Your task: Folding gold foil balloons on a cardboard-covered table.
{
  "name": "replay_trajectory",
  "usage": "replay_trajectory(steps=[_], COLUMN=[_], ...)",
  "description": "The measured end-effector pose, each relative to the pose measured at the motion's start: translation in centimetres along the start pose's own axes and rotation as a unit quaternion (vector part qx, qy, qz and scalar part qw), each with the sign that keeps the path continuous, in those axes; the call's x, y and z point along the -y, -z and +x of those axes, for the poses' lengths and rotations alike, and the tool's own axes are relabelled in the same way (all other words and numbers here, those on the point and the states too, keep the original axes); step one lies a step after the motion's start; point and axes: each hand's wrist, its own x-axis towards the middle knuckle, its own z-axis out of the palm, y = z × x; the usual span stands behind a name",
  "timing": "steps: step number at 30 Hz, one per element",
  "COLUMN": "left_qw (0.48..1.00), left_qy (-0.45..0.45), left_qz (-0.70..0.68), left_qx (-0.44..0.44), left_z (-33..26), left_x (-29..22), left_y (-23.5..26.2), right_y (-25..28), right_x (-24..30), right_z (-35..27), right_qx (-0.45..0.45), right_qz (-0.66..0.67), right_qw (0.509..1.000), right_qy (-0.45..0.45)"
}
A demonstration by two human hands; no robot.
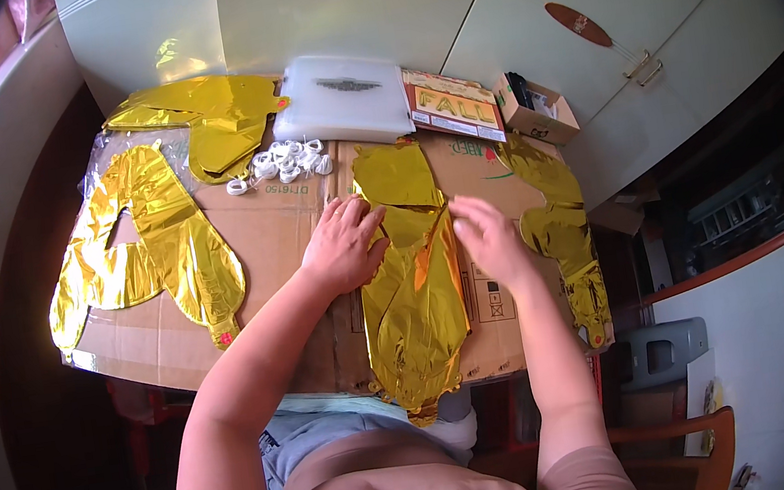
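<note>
A flat gold foil balloon [412,317] lies lengthwise in front of me on the cardboard, its near end hanging over the edge. My left hand [345,244] rests on its left margin, fingers bent loosely and thumb apart from them. At the opposite margin, the fingertips of my right hand [491,239] are pinched on the foil's raised edge. Between my hands the foil is creased and partly folded over. To the left is a flat A-shaped gold balloon [182,244]; another gold balloon [229,117] lies behind it. A curved gold balloon [565,231] lies along the right edge.
Cardboard [260,233] covers the table. Several white ribbon rolls [290,159] sit near a translucent plastic case [341,97]. Beside that are a printed box [453,106] and a small open carton [533,110] holding dark items. Pale cabinets [320,14] stand behind; a wooden chair [682,455] is lower right.
</note>
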Motion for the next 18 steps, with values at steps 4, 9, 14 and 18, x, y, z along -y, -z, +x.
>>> replay_trajectory(steps=[4, 9, 14, 18], left_qw=[1.0, 1.0, 1.0, 1.0], left_qy=[0.004, -0.001, -0.01, -0.011], left_qz=[-0.005, 0.0, 0.004, 0.005], left_qx=[0.0, 0.001, -0.004, -0.004], left_z=[0.1, 0.3, 0.2, 0.2], left_x=[-0.1, -0.1, 0.1, 0.0], left_y=[0.0, -0.1, -0.3, -0.2], right_y=[-2.1, -5.6, -6.6, -6.4], right_x=[1.6, 1.7, 3.2, 3.4], right_z=[-5.3, -6.8, -7.1, -7.3], right_qx=[0.0, 0.035, 0.07, 0.07], right_qz=[-0.09, -0.221, -0.198, -0.211], right_qw=[0.995, 0.971, 0.973, 0.969], right_qy=[0.045, 0.081, 0.101, 0.105])
